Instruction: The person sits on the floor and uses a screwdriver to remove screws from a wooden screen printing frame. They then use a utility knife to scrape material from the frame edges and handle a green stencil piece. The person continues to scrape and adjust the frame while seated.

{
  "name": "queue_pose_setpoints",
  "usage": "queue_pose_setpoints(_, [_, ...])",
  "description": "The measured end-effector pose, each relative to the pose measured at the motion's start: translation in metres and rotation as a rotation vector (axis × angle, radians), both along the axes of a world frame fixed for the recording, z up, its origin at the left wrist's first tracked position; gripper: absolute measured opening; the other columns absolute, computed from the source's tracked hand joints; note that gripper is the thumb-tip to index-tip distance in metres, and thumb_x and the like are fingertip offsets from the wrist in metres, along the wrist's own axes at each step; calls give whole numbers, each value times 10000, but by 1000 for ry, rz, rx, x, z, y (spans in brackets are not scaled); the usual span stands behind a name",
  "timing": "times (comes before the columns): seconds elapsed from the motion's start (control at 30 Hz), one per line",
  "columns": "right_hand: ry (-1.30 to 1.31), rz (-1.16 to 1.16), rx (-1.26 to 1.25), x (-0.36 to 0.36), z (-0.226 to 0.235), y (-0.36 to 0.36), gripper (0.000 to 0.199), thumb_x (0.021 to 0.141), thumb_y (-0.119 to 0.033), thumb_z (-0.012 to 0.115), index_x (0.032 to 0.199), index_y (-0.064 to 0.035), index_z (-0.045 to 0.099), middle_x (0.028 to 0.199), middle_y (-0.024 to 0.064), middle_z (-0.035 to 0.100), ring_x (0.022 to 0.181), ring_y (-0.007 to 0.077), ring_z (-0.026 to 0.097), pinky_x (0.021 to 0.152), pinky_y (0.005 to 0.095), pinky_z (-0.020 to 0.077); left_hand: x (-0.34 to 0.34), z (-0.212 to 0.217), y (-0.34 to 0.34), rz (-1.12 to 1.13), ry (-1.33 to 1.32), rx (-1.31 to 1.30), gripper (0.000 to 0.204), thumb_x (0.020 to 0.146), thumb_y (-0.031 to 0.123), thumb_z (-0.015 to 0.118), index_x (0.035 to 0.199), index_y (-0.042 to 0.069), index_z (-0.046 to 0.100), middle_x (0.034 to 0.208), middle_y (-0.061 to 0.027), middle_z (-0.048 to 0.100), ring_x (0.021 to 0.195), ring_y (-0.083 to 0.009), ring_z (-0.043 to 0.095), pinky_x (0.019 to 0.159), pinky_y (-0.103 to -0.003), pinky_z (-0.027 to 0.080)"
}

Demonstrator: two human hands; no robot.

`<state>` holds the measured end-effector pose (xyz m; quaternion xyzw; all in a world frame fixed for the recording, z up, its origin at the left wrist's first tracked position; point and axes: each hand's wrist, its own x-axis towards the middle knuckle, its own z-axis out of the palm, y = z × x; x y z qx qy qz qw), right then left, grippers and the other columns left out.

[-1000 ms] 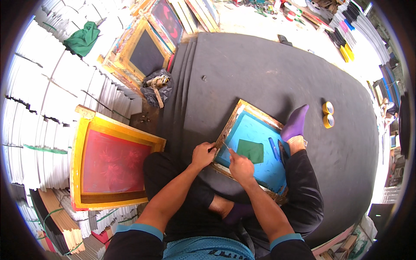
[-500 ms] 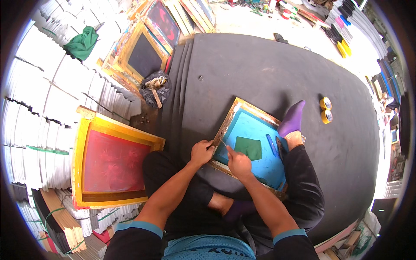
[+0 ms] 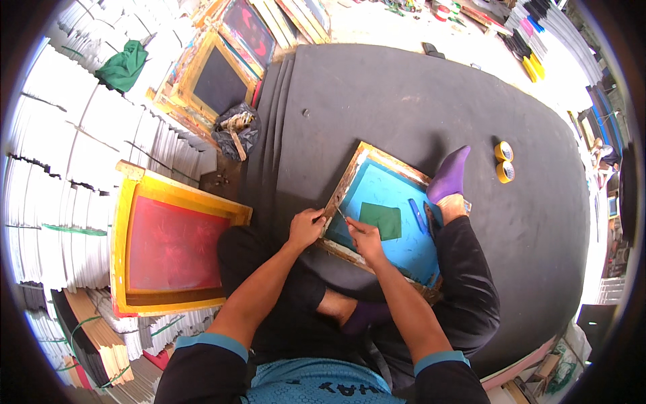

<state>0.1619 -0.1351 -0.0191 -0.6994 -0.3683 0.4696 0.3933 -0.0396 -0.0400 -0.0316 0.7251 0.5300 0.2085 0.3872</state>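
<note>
A wooden screen-printing frame point(image 3: 346, 178) with blue mesh lies tilted in front of my crossed legs. My left hand point(image 3: 307, 227) is closed on its left wooden edge, fingers curled at the rim. My right hand point(image 3: 365, 241) grips a thin, metal-looking tool point(image 3: 342, 213), its tip at the inner side of that edge, close to my left fingers. What kind of tool it is I cannot make out. On the mesh are a flat green piece point(image 3: 381, 221), a blue cutter point(image 3: 416, 216) and a dark tool point(image 3: 431, 219) partly beside my foot.
My purple-socked foot point(image 3: 449, 176) rests against the frame's right side. Two yellow tape rolls point(image 3: 504, 161) stand on the dark mat point(image 3: 390, 87). A yellow-edged frame with red mesh point(image 3: 176, 246) leans at left, before white paper stacks point(image 3: 60, 195). A black bag point(image 3: 235, 129) sits beyond.
The whole view has shifted slightly, so everything appears a little higher and further left. My right hand has turned a little; both hands keep their places at the frame's left edge.
</note>
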Motion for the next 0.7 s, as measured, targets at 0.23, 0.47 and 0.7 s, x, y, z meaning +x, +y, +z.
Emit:
queue_pose_setpoints(0.23, [-342, 89, -40, 2, 35, 0, 298, 1017, -244, 657, 1289, -158, 742, 1002, 138, 790, 779, 289, 744, 741, 412, 577, 9, 18, -3, 24, -3, -37, 455, 911, 333, 729, 1259, 40, 725, 1083, -182, 718, 1008, -372, 700, 890, -448, 538])
queue_pose_setpoints(0.47, [-612, 146, -20, -8, 40, 19, 319, 1020, -308, 602, 1320, -274, 707, 1019, 199, 756, 931, 434, 720, 835, 535, 569, 9, 17, -2, -8, 59, -65, 519, 909, 378, 721, 1311, 50, 702, 1145, -180, 697, 1081, -369, 680, 924, -448, 532])
queue_pose_setpoints(0.7, [-656, 157, 43, -11, 29, 16, 323, 1023, -295, 596, 1325, -265, 704, 1025, 203, 755, 914, 446, 719, 816, 549, 567, 9, 17, 0, -29, 82, -54, 550, 905, 396, 717, 1325, 41, 695, 1205, -177, 691, 1121, -363, 674, 954, -438, 530])
